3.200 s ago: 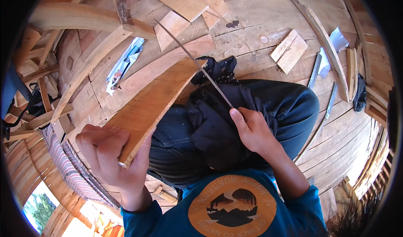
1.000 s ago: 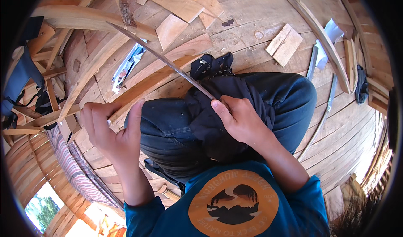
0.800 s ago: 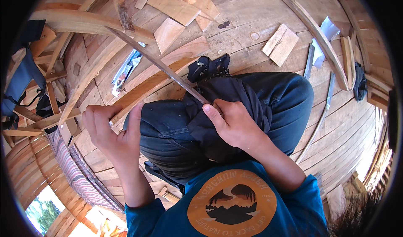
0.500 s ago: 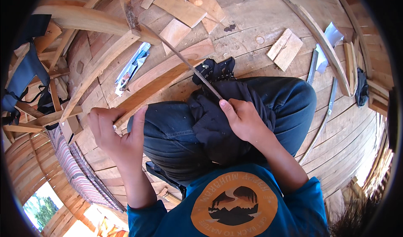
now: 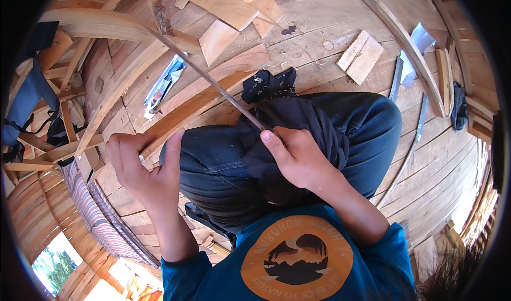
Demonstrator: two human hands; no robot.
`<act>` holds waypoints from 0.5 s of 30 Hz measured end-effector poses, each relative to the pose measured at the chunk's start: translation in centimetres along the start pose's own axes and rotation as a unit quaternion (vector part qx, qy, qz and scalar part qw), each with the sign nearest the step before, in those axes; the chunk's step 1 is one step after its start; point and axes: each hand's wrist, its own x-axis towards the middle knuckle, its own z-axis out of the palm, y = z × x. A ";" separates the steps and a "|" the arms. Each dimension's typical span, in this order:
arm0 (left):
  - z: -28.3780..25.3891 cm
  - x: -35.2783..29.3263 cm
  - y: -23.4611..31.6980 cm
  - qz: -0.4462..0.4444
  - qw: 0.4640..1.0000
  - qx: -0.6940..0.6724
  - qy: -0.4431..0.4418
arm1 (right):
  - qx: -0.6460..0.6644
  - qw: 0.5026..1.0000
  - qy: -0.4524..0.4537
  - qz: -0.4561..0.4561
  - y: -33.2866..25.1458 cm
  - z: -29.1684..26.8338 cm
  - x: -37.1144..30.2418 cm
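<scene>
Step in hand, by my judgement: working the edge of a wooden board (image 5: 186, 112) with what looks like a long metal file (image 5: 219, 90). My hands are apart. My left hand (image 5: 142, 167) pinches the board's near end between thumb and fingers; the board slants away past my left knee (image 5: 199, 149). My right hand (image 5: 297, 154) is clamped around the file's near end, above the black cloth (image 5: 271, 170) on my lap. The file crosses the board toward its far end; contact cannot be confirmed. The next move calls for a firm left pinch and an even stroke at constant angle. Compared with the frame about three seconds ago: the board's broad face is tilted into a narrow strip; the file's tip points farther left, over the curved timber (image 5: 101, 24); my right hand sits closer to my left.
</scene>
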 end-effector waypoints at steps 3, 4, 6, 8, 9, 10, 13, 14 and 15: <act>-0.1 -0.4 -0.1 -0.009 1.000 -0.004 -0.004 | -0.014 1.000 -0.018 -0.017 -0.4 0.1 -0.5; -0.2 -0.4 -0.1 -0.006 1.000 -0.006 -0.010 | -0.032 0.999 -0.007 -0.019 0.0 0.0 -0.4; -0.1 -0.4 -0.1 0.003 1.000 -0.010 -0.016 | -0.074 0.997 0.010 0.023 1.4 -0.8 0.3; -0.3 -0.6 0.5 0.013 1.000 -0.006 -0.025 | -0.059 0.997 0.030 0.031 2.5 -0.9 0.5; -0.3 -1.0 0.6 0.014 0.999 -0.003 -0.035 | -0.044 0.998 0.024 0.038 2.5 -0.7 0.0; -0.1 -0.7 0.6 0.015 1.000 0.002 -0.023 | -0.039 0.999 0.016 0.027 2.2 -0.6 -0.1; 0.1 -0.4 0.2 -0.008 1.000 0.000 0.005 | -0.012 1.000 0.001 -0.003 0.7 -0.4 -0.5; 0.1 -0.4 0.0 -0.019 1.000 -0.010 0.002 | -0.029 1.000 0.001 -0.004 1.0 -0.5 -0.5; 0.1 -0.3 0.1 -0.013 1.000 -0.007 -0.005 | -0.045 0.999 0.000 -0.007 1.4 -0.5 -0.3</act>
